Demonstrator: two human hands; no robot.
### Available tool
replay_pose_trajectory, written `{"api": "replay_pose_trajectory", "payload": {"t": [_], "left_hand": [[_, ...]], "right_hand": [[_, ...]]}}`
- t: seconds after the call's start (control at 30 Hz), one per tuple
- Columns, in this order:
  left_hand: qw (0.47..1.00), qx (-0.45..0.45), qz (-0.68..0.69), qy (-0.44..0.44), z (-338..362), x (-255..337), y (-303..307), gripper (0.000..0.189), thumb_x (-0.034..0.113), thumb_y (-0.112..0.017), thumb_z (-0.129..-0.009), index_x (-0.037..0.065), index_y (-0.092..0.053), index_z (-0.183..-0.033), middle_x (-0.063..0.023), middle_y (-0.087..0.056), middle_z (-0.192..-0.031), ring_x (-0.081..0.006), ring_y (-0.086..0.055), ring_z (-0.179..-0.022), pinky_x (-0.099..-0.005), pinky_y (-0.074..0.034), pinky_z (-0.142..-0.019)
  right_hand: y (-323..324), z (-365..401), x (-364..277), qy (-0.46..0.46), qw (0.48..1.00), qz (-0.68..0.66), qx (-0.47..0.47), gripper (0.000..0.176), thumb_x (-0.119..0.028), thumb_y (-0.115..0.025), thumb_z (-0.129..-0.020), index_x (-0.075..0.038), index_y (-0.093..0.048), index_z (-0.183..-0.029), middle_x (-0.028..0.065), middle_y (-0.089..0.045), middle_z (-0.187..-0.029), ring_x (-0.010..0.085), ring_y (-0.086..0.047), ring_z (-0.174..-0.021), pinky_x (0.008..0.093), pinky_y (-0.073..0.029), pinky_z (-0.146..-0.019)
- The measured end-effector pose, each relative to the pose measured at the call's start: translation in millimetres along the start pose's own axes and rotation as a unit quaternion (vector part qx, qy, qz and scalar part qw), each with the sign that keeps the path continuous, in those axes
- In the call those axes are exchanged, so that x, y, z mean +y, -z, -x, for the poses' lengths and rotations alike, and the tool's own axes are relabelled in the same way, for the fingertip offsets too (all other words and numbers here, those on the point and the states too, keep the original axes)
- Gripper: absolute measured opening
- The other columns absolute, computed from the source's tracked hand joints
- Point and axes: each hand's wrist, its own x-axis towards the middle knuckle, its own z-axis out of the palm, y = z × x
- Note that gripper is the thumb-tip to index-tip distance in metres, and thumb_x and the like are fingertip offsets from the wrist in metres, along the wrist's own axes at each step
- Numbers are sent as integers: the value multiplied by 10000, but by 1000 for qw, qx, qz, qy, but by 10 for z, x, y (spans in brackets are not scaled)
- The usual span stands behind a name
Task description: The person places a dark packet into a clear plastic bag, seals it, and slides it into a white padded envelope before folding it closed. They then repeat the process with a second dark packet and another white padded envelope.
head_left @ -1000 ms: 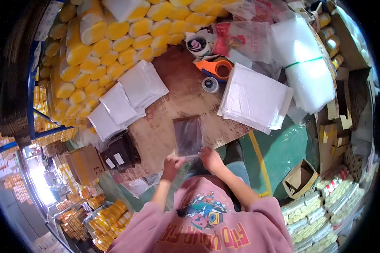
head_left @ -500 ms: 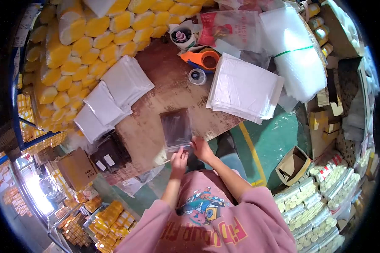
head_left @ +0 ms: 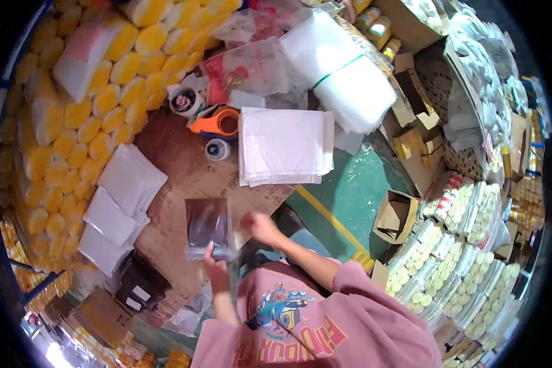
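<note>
A dark flat item in a clear plastic bag (head_left: 207, 226) lies near the table's front edge. My left hand (head_left: 215, 265) is at the bag's lower edge, its index finger stretched out onto the plastic. Just right of the bag, my right hand (head_left: 259, 228) is raised off it and smeared by motion; its fingers and anything in them are not clear. Beyond them are a stack of white packets (head_left: 286, 147), an orange tape dispenser (head_left: 222, 123) and a small round container (head_left: 217, 149). More white packets (head_left: 121, 199) lie to the left.
The brown table (head_left: 184, 159) is bordered by stacked yellow rolls (head_left: 107, 98) on the left. A bubble-wrap bundle (head_left: 349, 80) with a green band lies at the back. Dark packages (head_left: 140, 283) sit at the left corner. An open carton (head_left: 395, 216) stands right, near stacked wrapped goods (head_left: 454, 257).
The camera view has turned to the right. My right hand has come away from the bag's edge, while my left hand stays at the lower edge with a finger out.
</note>
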Motion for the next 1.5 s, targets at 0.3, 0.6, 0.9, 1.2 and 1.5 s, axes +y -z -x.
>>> {"api": "replay_pose_trajectory", "payload": {"t": [0.3,0.6,0.9,1.2,1.5], "left_hand": [[803,-53,374,461,273,799,805,433,-59,-636,-702,10,-578,-1126,-100,-645,-972,-228,-654,-806,-344,-563,-699],[824,-233,320,405,-117,1776,146,556,-33,-714,-575,-15,-615,-1122,-76,-670,-999,-213,-648,-899,-306,-529,-782],[802,-596,7,22,-1275,2282,-146,699,207,-890,-572,-11,-559,-1148,-90,-654,-1019,-202,-617,-938,-314,-497,-835],[765,-637,-18,92,-1210,2379,-245,834,388,-871,-601,-34,-526,-1233,-133,-635,-1118,-217,-586,-1037,-312,-458,-903],[762,-617,33,194,-1045,2621,-127,846,246,-889,-593,-45,-481,-1274,-174,-603,-1157,-252,-606,-1016,-349,-518,-867]], "right_hand": [[2070,-540,96,124,852,284,422,353,-143,-691,-771,48,-555,-1036,208,-595,-936,357,-604,-874,418,-497,-769],[2303,-975,54,-50,974,45,215,344,-122,-783,-680,35,-599,-925,116,-637,-712,237,-639,-607,337,-493,-551],[1328,-53,-1033,-290,790,-517,-156,297,-193,-627,-915,31,-570,-1102,232,-662,-1023,303,-668,-972,321,-573,-777],[1164,469,-1606,-253,857,-418,-163,504,-408,-480,-987,14,-483,-1262,142,-620,-1107,227,-629,-949,358,-503,-868],[1072,455,-1671,-195,907,-312,-203,549,-467,-463,-978,-9,-502,-1276,111,-608,-1170,213,-605,-1021,360,-478,-903]]}}
